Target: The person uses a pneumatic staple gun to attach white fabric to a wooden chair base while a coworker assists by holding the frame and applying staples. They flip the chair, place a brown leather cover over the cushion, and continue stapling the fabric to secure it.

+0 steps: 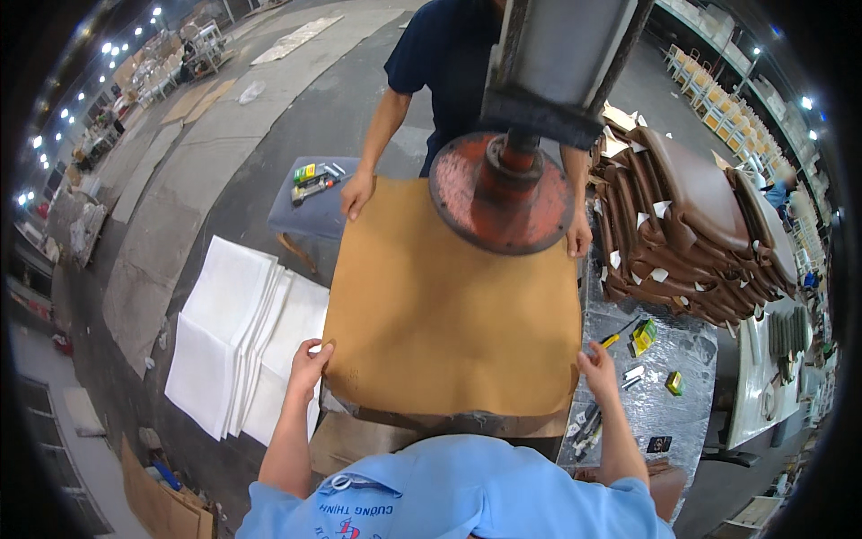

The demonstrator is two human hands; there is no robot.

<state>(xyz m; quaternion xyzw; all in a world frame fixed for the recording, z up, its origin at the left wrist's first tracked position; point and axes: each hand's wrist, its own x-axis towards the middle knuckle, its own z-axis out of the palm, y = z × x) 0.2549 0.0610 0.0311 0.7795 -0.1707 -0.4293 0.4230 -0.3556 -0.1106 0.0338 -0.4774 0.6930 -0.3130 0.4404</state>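
**Tan sheet between two hands, one at each side edge**

The relation that matters most, in my judgement, is side to side: the tan sheet (449, 332) lies between the person's two hands and extends away from them to the far side. It looks almost square, so I cannot name a clear long axis. The left hand (311, 363) is at its left edge, close to the near-left corner; the right hand (596, 366) is at its right edge, at nearly the same depth. Neither hand is clearly nearer to the sheet.

The left grip is nearly closed, with the thumb and fingers pinching the edge. In the right grip the fingers are curled and their tips meet the edge, but whether they are closed upon it, I cannot tell.

Across, a co-worker (442, 90) has one hand (357, 194) on the far-left corner and the other hand (579, 237) beside the right edge, farther away. A round red plate (460, 184) hangs over the far right part of the sheet; whether it touches, I cannot tell. White sheets (220, 332) are at the left, and a bench (693, 382) with a yellow cutter (611, 341) is at the right.
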